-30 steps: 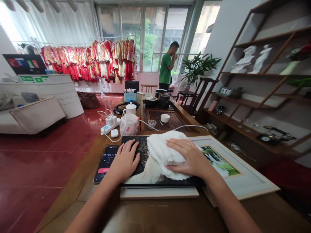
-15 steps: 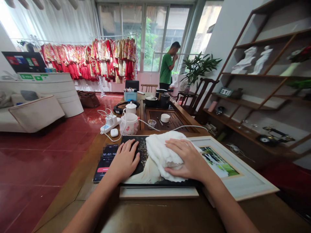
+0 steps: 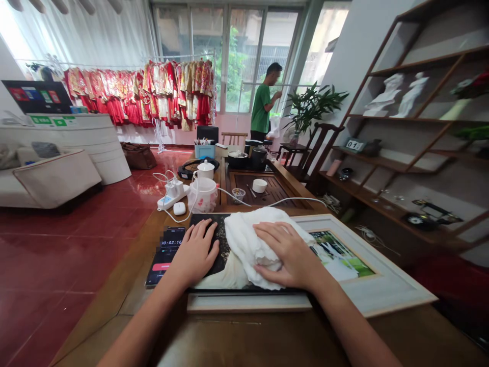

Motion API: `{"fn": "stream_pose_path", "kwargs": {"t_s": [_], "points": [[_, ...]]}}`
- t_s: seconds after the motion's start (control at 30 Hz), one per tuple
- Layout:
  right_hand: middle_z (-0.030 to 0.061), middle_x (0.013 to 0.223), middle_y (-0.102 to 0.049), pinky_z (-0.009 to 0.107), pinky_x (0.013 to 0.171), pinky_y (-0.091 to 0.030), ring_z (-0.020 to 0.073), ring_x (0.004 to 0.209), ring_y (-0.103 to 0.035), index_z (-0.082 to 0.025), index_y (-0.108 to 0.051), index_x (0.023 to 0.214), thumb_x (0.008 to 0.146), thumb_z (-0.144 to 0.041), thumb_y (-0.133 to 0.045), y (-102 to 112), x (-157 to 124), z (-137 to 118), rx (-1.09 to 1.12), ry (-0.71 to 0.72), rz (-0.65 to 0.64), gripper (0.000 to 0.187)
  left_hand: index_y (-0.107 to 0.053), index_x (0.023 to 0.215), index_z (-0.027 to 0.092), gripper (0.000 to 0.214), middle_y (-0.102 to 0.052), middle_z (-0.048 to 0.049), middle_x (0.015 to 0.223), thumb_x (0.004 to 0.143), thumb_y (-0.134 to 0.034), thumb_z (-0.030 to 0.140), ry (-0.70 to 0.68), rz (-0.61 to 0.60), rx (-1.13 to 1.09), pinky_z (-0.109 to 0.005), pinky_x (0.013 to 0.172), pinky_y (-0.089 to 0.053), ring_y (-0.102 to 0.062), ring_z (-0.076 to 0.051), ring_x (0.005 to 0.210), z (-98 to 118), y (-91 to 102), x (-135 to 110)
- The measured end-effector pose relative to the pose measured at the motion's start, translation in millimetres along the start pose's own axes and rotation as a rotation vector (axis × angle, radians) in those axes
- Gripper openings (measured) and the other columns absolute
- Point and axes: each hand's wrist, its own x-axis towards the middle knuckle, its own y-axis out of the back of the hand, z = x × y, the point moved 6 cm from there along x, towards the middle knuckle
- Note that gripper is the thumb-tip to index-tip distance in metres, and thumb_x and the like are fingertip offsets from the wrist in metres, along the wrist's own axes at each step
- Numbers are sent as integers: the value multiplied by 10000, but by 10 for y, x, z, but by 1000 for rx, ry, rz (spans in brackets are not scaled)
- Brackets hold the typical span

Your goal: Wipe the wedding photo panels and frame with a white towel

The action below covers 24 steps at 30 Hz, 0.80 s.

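Note:
My right hand (image 3: 286, 255) presses a bunched white cloth (image 3: 244, 234) down on a dark photo panel (image 3: 220, 250), its thumb and fingers curved round the cloth. On the panel's left part lies my left hand (image 3: 198, 255), flat with fingers spread and nothing in it. The panel bears a picture with a pale, dress-like shape; the cloth hides much of its right side. Beneath it, the edge of a light-framed picture (image 3: 248, 303) sticks out at the front. Another white-framed photo (image 3: 344, 257) lies to the right, partly behind my right hand and the cloth.
A phone (image 3: 164, 257) with a running timer lies left of the panel. Behind are a power strip (image 3: 172, 195), a pink-patterned container (image 3: 202, 195), a lidded cup (image 3: 205, 169) and a tea tray (image 3: 244, 186). A white cable crosses the table. A person in green (image 3: 262, 104) stands by the window.
My right hand and the white cloth have shifted slightly left and toward me on the panel. My left hand stays put. The person at the back has lowered a hand from the face.

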Motion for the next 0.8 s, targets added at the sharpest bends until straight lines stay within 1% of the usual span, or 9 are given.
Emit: {"fn": "stream_pose_path", "kwargs": {"t_s": [0.1, 0.27, 0.37, 0.47, 0.63, 0.8], "points": [[150, 1307, -548, 511, 1004, -337, 311, 1199, -486, -149, -474, 1312, 765, -453, -603, -11, 1, -25, 14, 13, -6, 639, -396, 1370, 187, 436, -381, -79, 1461, 963, -343, 335, -3, 11, -7, -439, 1127, -252, -317, -233, 1358, -2, 2, 2], [152, 1279, -569, 495, 983, -358, 311, 1170, -504, -152, -512, 1269, 757, -391, -602, 17, 3, -4, -10, -29, 18, 572, -391, 1373, 195, 438, -382, -75, 1460, 964, -336, 342, 4, 6, -16, -435, 1128, -248, -321, -231, 1355, -6, 6, 7], [151, 1284, -565, 495, 994, -351, 313, 1175, -498, -145, -506, 1279, 742, -372, -599, 10, 9, -54, 7, -4, 14, 590, -393, 1372, 191, 439, -382, -76, 1459, 963, -335, 339, 1, -1, -11, -428, 1129, -245, -319, -230, 1357, 1, 6, 9], [140, 1287, -565, 500, 992, -352, 314, 1175, -499, -161, -497, 1295, 727, -366, -598, -7, 3, -69, 29, 17, -1, 612, -397, 1367, 199, 433, -387, -73, 1456, 961, -337, 335, -2, 5, -17, -433, 1128, -247, -320, -231, 1356, 5, 11, 9], [147, 1264, -579, 493, 983, -357, 310, 1162, -507, -148, -509, 1270, 732, -348, -589, 4, -11, -8, -6, -24, 19, 580, -393, 1371, 195, 439, -385, -76, 1458, 962, -340, 343, 5, 6, -19, -433, 1130, -246, -322, -230, 1355, -3, 5, 8], [135, 1293, -560, 490, 1013, -330, 307, 1187, -489, -161, -486, 1301, 721, -344, -571, -11, 15, -130, 58, 42, -18, 613, -395, 1371, 193, 436, -388, -84, 1454, 965, -339, 341, -6, 7, -25, -437, 1129, -248, -315, -230, 1359, 7, 18, 10]]}}
